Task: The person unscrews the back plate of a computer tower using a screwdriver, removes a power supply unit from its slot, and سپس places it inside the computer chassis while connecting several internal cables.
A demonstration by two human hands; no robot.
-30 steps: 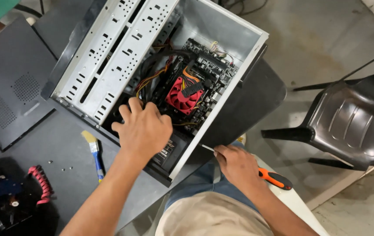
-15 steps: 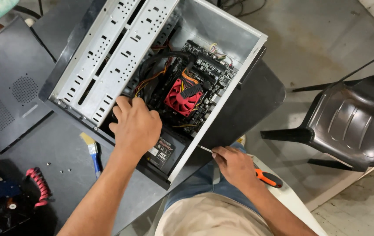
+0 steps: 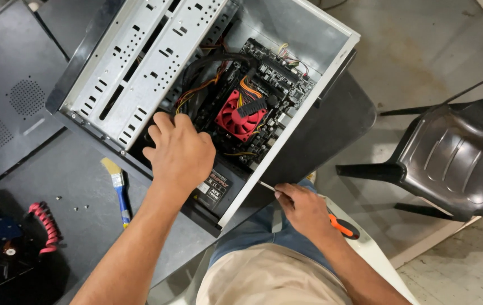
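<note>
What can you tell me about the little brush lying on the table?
The brush lies flat on the dark table, left of the open computer case. It has pale tan bristles at its upper end, a silvery metal band below them, and a blue handle, plastic by the look of it, pointing toward the person. Nothing touches it; the left hand is inside the case, and a few tiny screws lie nearby.

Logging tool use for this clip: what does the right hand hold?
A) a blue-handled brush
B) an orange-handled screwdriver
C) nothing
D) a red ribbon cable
B: the right hand grips an orange-handled screwdriver just outside the open computer case, while the brush lies untouched on the table.
</note>
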